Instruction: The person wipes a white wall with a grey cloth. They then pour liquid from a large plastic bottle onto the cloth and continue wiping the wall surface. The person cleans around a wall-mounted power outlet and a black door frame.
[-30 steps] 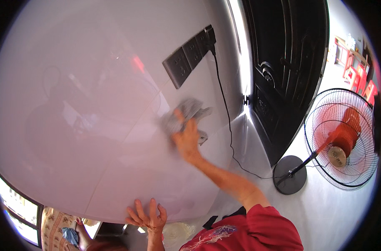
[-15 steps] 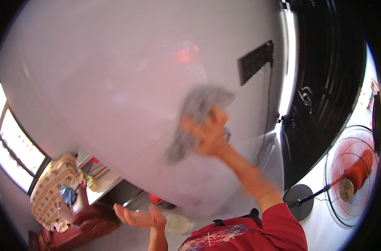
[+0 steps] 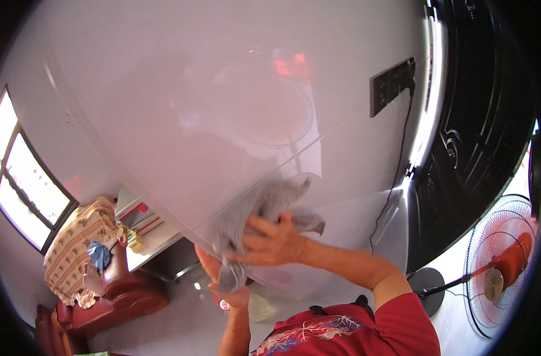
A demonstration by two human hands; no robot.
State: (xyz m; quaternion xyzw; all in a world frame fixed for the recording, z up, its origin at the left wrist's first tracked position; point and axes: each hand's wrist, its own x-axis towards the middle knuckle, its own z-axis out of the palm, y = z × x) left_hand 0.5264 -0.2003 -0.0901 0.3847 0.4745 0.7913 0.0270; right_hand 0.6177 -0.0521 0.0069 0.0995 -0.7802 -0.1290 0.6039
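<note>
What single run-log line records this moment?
right hand: presses grey cloth on glossy white wall | left hand: below cloth, partly hidden | nearby: red fan

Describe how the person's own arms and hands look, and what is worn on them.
Both hands are bare, without gloves, rings or a watch in view. The right hand leads to a bare forearm and a short red sleeve. The left hand has a bare forearm too; its sleeve is out of view. The fingers look motion-blurred.
</note>
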